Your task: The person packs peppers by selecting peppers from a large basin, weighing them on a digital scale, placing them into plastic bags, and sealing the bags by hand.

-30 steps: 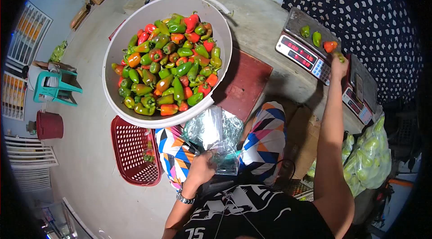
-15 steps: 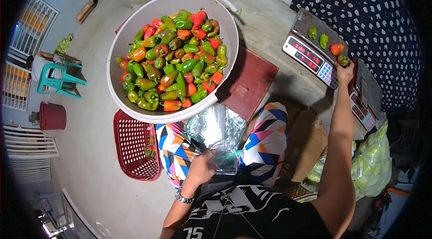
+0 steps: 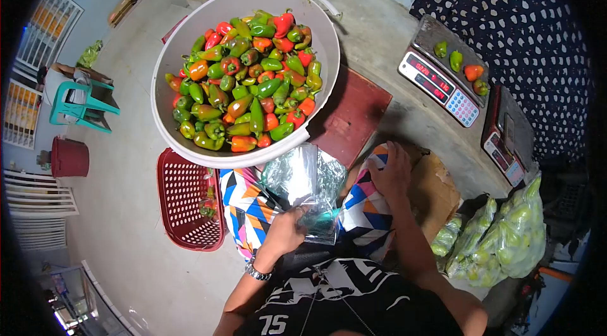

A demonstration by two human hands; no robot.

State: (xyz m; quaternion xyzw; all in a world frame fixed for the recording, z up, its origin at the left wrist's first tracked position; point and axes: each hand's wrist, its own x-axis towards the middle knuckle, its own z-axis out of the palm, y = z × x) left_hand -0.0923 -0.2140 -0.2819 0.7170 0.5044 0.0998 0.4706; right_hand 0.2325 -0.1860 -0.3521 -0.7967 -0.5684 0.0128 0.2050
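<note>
My left hand (image 3: 286, 231), with a watch on its wrist, is closed on the clear plastic bags (image 3: 300, 178) lying over my lap. My right hand (image 3: 391, 171) rests on my right knee, fingers spread, holding nothing. In front of me a large whitish tub (image 3: 165, 118) holds many green, red and orange peppers (image 3: 243, 99). Several peppers lie in a row on the metal plate of the digital scale (image 3: 436, 88) at the right, and its red digits are lit.
A second scale (image 3: 506, 140) stands beside the first. Bags of green produce (image 3: 506, 241) and cardboard (image 3: 433, 197) are at the right. A red perforated basket (image 3: 190, 209) sits left of my legs, a red board (image 3: 354, 114) beyond them. Farther left is a teal chair (image 3: 79, 107).
My right hand has let go of a pepper on the scale and moved back to my knee. The scale's reading has changed. My left hand keeps its grip on the bags.
</note>
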